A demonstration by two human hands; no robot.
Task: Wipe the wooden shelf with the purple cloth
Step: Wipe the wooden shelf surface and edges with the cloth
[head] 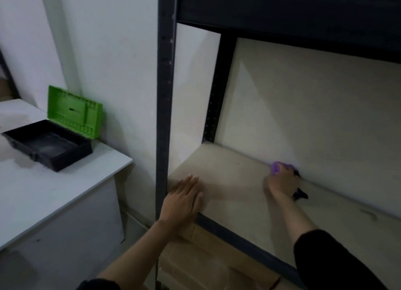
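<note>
At the back edge of the wooden shelf (238, 177), where board meets wall, the right hand (282, 179) presses down, fingers closed around the purple cloth (276, 166), which peeks out past the knuckles; the left hand (184, 197) lies flat and released, palm down, on the shelf's front left corner beside the dark metal upright (163, 94); a black case with a green lid (74, 112) sits open on the white cabinet (54, 187) to the left.

An open black toolbox (48, 145) with a raised green lid (74, 111) sits on a white cabinet (54, 192) at left. Cardboard boxes (201, 259) lie near, low down.
</note>
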